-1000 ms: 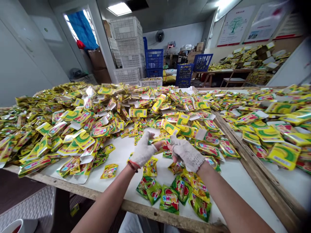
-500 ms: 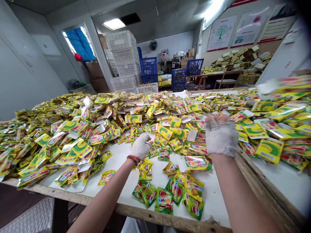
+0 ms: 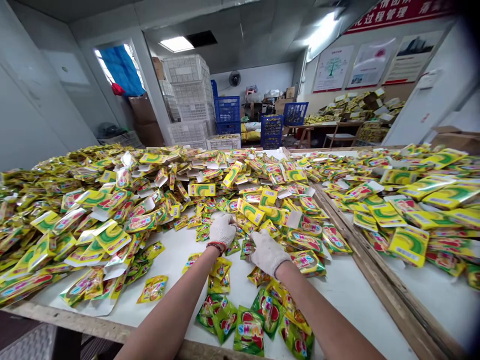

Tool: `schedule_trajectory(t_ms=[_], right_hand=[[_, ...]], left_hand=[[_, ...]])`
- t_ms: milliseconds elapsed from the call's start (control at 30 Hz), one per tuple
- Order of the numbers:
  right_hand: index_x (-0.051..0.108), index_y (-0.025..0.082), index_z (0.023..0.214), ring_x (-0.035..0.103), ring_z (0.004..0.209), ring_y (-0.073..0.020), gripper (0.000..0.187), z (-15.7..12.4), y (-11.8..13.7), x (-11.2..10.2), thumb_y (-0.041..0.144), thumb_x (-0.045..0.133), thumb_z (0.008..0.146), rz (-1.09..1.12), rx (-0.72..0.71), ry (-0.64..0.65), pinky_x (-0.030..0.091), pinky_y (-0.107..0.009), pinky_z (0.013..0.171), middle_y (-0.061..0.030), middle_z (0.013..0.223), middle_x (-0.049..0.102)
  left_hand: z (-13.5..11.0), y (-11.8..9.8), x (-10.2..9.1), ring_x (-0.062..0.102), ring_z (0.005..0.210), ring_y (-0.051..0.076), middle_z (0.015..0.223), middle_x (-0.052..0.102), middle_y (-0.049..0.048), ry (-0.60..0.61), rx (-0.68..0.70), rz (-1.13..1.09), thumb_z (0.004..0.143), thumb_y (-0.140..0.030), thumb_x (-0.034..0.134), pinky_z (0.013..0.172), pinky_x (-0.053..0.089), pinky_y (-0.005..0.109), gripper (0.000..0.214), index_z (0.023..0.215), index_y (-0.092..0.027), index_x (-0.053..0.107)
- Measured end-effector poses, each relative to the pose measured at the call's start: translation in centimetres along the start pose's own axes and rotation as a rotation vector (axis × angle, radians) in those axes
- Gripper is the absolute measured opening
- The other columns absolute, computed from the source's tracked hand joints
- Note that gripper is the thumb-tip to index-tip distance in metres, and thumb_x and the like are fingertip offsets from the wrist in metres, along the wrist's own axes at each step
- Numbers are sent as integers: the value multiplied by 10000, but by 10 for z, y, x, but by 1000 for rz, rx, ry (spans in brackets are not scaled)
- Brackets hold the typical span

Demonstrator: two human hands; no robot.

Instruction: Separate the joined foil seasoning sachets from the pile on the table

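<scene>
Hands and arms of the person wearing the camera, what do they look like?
The left hand wears an off-white knitted fabric glove; the right hand wears a matching glove. A thin orange-red band and a dark beaded bracelet circle the left wrist. No bracelet shows on the right. Both forearms are bare, with no sleeves in view.

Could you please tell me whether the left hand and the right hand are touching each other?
Apart. The head view shows a gap between the left hand and the right hand, with small wrapped packets visible between them.
</scene>
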State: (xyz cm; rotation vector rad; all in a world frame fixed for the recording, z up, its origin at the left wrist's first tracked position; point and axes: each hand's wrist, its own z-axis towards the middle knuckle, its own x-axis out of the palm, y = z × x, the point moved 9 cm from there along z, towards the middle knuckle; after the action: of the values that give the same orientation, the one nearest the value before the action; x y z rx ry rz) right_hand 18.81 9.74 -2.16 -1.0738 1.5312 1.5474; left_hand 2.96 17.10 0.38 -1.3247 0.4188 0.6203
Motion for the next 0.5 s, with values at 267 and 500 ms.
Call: schedule_trajectory(t_ms=[267, 500], right_hand=[[611, 180, 1102, 633, 891, -209, 377, 4, 10, -20, 321, 610, 752, 514, -30, -124, 491, -293, 762, -75, 945, 682], [586, 187, 1006, 625, 564, -158, 286, -11, 30, -19, 341, 575, 765, 917, -62, 51, 458, -248, 455, -35, 785, 671]], left_hand=[[-30, 17, -34, 567, 626, 100, 681, 517, -31, -71, -101, -428, 798, -403, 507, 608, 509, 234, 223, 779, -182, 482], [-79, -12, -13, 548, 528, 76, 689, 530, -36, 303, -177, -974, 717, -404, 657, 535, 514, 225, 291, 783, -178, 486]])
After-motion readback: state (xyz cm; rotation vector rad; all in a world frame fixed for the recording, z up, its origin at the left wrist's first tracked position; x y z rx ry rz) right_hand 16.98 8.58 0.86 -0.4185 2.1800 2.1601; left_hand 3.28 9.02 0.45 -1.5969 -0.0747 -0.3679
